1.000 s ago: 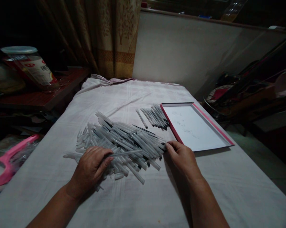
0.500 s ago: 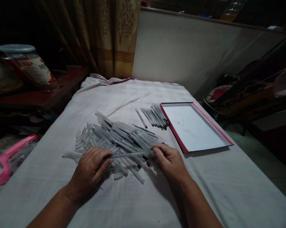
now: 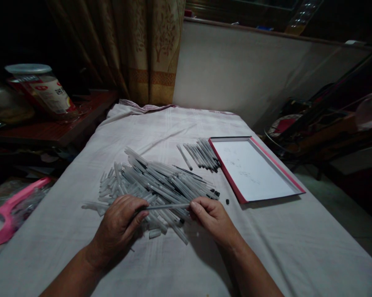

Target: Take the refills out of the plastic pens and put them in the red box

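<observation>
Between my two hands a clear pen barrel (image 3: 168,206) lies nearly level above the front of a heap. My left hand (image 3: 119,218) is closed around its left end. My right hand (image 3: 212,218) pinches at the right end; whether a small part sits between those fingertips is hidden. Beneath and behind, the heap of loose pen barrels (image 3: 161,175) mixes clear tubes, dark refills and clear caps (image 3: 107,183). Small black plugs (image 3: 215,192) lie at its right side. Farther back, a row of pens (image 3: 201,154) with dark ends rests side by side.
A shallow red-edged box lid (image 3: 257,171) with a white inside and faint scribbles lies at the right on the white tablecloth (image 3: 65,214). To the left stand a dark red cabinet (image 3: 90,105) with a jar (image 3: 46,93) and a pink plastic handle (image 3: 11,212). A curtain (image 3: 155,49) hangs behind.
My right hand has moved slightly left, its fingertips now meeting the barrel's right end. My left hand keeps its hold. The black plugs right of the heap have come into view.
</observation>
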`<state>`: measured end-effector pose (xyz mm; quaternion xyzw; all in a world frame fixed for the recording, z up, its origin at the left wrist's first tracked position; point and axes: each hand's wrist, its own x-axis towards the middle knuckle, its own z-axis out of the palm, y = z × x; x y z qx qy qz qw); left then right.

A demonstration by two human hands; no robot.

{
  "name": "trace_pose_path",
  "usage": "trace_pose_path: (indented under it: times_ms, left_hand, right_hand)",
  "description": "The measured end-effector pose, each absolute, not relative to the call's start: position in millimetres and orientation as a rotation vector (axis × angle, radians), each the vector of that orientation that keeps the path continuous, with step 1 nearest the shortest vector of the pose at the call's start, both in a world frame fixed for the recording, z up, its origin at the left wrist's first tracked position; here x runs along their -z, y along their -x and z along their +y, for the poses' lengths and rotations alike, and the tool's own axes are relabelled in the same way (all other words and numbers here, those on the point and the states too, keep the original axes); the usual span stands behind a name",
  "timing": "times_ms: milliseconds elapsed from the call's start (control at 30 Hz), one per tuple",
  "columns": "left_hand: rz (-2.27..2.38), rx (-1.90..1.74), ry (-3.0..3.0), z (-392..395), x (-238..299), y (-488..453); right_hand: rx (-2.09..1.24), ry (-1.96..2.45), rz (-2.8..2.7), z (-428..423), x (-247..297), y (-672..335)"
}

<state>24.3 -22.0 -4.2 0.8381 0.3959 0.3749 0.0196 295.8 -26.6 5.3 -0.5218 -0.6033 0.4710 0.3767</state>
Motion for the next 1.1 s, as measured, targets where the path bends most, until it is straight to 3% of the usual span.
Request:
trace_pose_path:
  times_ms: [233,533,800,900,1100]
  left_hand:
    - [1.249,-1.108,-2.639,-20,5,-20]
    - [1.789,-1.184,-2.572,0,-3,23]
    - [1.333,-1.222,-2.637,-15,3,-15]
    - [1.224,-1.197,-2.602,-24,3,-32]
    - [1.100,-1.142,-2.596,-33,4,-42]
  right_hand:
    - [-1.164,1.355,-1.501,-25,-1,-300]
    - [-0.683,1.572,-1.261,-14,8,-324]
    - [-0.492,1.589,-1.640,-21,2,-311]
    - [-0.577,1.474,-1.708,-26,-3,-305]
    - [-1.086,1.338,-1.660,-35,-7,-286]
